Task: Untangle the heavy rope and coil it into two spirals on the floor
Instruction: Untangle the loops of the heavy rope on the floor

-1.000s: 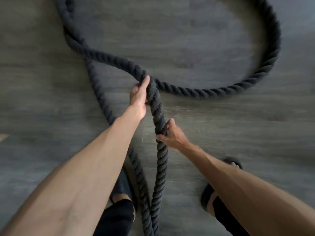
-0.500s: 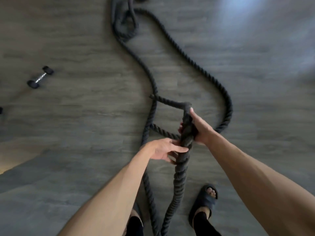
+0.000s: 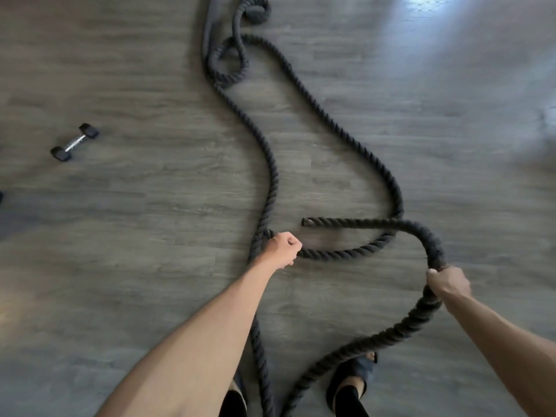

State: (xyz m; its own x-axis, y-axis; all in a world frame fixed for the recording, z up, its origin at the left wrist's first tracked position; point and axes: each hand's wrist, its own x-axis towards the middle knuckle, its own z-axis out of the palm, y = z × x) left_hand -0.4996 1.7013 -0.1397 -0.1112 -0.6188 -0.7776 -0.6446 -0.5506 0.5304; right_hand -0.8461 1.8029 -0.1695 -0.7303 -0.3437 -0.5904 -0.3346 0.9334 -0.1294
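Left hand (image 3: 282, 249) - fingers curled tight round rope (image 3: 273, 173) strand, low near floor (image 3: 135, 266). Right hand (image 3: 449, 282) - fist wrapped round raised bend, well apart from left. Rope end (image 3: 307, 221) lies between hands. Remainder snakes across floor, small loops at far end. Dumbbell (image 3: 73, 142) far left.

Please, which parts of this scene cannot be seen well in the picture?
Head view only:
- The rope: its far tangle is cut by the top edge, its near part by the bottom edge.
- How the strands meet under the left hand: the fist covers it.
- The dark object at the left edge: cut off, unidentifiable.
- Rope above the right hand: motion-blurred.
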